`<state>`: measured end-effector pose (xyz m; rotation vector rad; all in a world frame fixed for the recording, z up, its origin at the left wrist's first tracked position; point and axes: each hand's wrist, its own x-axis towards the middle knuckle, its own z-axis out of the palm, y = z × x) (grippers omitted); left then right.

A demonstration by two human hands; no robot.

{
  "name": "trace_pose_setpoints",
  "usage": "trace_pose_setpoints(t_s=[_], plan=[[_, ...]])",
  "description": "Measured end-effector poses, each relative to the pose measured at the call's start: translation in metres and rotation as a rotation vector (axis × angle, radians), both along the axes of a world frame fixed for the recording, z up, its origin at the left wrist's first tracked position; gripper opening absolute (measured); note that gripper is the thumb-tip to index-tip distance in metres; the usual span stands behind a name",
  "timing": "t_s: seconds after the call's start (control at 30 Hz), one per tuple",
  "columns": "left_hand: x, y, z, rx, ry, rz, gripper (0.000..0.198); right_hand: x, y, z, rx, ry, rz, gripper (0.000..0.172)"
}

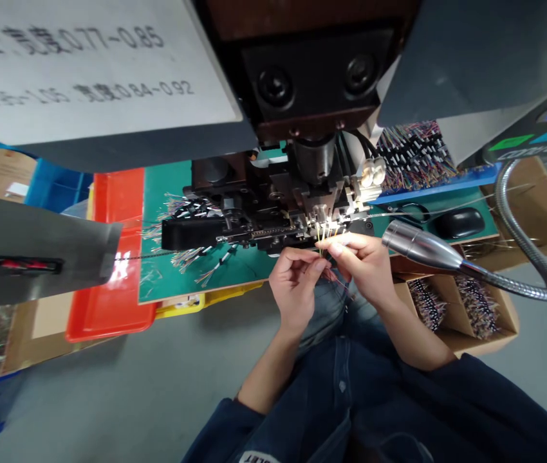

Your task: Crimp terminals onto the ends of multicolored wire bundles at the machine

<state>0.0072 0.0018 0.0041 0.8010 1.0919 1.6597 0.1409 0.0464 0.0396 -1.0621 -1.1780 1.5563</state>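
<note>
Close in front of the crimping machine (315, 161), both of my hands meet over a small bundle of thin wires (320, 245). My left hand (297, 283) pinches the bundle from the left between thumb and fingertips. From the other side my right hand (363, 260) grips the same wires, its thumb and forefinger close to the machine's tooling. Several yellowish wire ends fan out toward the lit crimping area (322, 225). Reddish wire tails hang below the fingers. Which wire sits in which fingers is too small to tell.
A flexible metal lamp (423, 245) reaches in at the right. Wire bundles lie on the green mat (167, 283) at left and in a blue tray (440, 183) behind. An orange-red tray (109, 308) stands left; cardboard boxes (488, 334) of wires stand lower right. A black mouse (459, 222) rests nearby.
</note>
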Motion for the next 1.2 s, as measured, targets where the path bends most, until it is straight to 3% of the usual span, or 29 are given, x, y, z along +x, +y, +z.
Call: trace_pose_setpoints(t_s=[0.2,0.3,0.4,0.53,0.6,0.7,0.8,0.93,1.07,1.2], plan=[[0.015,-0.006,0.005,0.055,-0.008,0.063,0.027,0.036,-0.038,-0.040,0.123,-0.146,-0.042,0.028],[0.025,-0.012,0.000,0.033,0.034,0.072,0.026,0.032,-0.059,-0.061,0.213,-0.188,0.055,0.032],[0.036,-0.017,-0.003,0.053,0.084,0.064,0.024,0.026,-0.074,-0.073,0.195,-0.188,0.016,0.035],[0.046,-0.023,0.000,0.118,0.151,-0.087,0.007,0.056,-0.089,-0.073,0.176,-0.321,-0.157,0.023],[0.046,-0.028,0.001,0.137,0.227,-0.148,0.007,0.089,-0.096,-0.068,0.205,-0.439,-0.295,0.014],[0.043,-0.035,-0.004,0.145,0.304,-0.216,0.008,0.148,-0.095,-0.053,0.229,-0.537,-0.517,0.014],[0.040,-0.039,-0.009,0.089,0.320,-0.288,0.008,0.199,-0.060,-0.032,0.292,-0.615,-0.681,0.020],[0.041,-0.040,-0.007,0.037,0.350,-0.373,0.009,0.222,0.043,-0.004,0.587,-0.945,-0.754,0.020],[0.036,-0.045,-0.001,0.031,0.391,-0.391,0.009,0.206,0.144,0.010,0.516,-1.160,-0.491,0.021],[0.024,-0.048,-0.002,-0.021,0.393,-0.299,0.009,0.197,0.187,0.006,0.632,-1.272,-0.323,0.032]])
